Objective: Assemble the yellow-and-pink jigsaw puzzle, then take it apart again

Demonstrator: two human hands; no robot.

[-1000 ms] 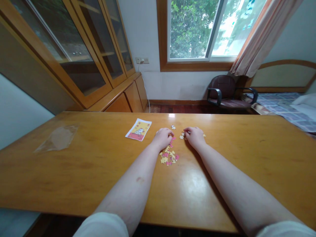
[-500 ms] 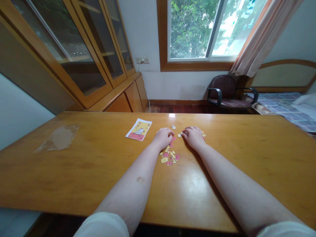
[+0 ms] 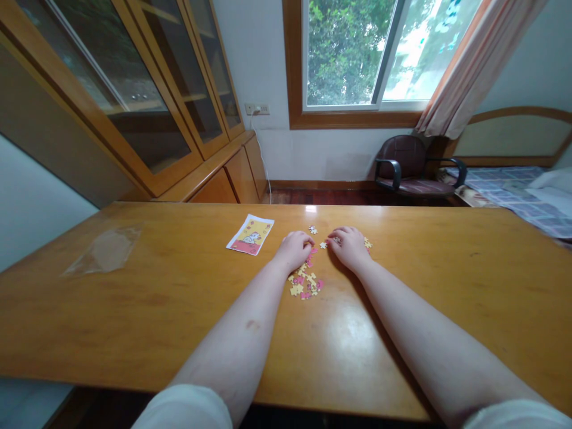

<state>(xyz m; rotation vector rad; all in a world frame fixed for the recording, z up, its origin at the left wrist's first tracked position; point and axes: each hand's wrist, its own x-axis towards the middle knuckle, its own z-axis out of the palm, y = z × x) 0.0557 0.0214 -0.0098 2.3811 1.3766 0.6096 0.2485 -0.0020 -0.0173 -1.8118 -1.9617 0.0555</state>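
Note:
My left hand (image 3: 294, 250) rests on the table with its fingers curled, beside pink puzzle pieces (image 3: 311, 256). Whatever is in those fingers, if anything, is hidden. To the right, my right hand (image 3: 348, 245) bends over several small pieces, and a pink bit shows at its fingertips. A pale puzzle piece (image 3: 323, 245) lies between the hands, and a small white-and-dark cluster (image 3: 313, 229) sits just beyond them. Nearer to me is a loose pile of yellow and pink pieces (image 3: 305, 285). More yellow pieces (image 3: 367, 243) show past my right hand.
A picture card (image 3: 251, 235) with a white animal on yellow and pink lies left of my hands. Farther left is a clear plastic bag (image 3: 107, 249) on the wooden table (image 3: 179, 310). Beyond the table stand a glass-door cabinet (image 3: 196, 149) and an armchair (image 3: 404, 161).
My right hand's fingertips have shifted slightly to the left, and a pink bit now shows by them. My left hand stays in place.

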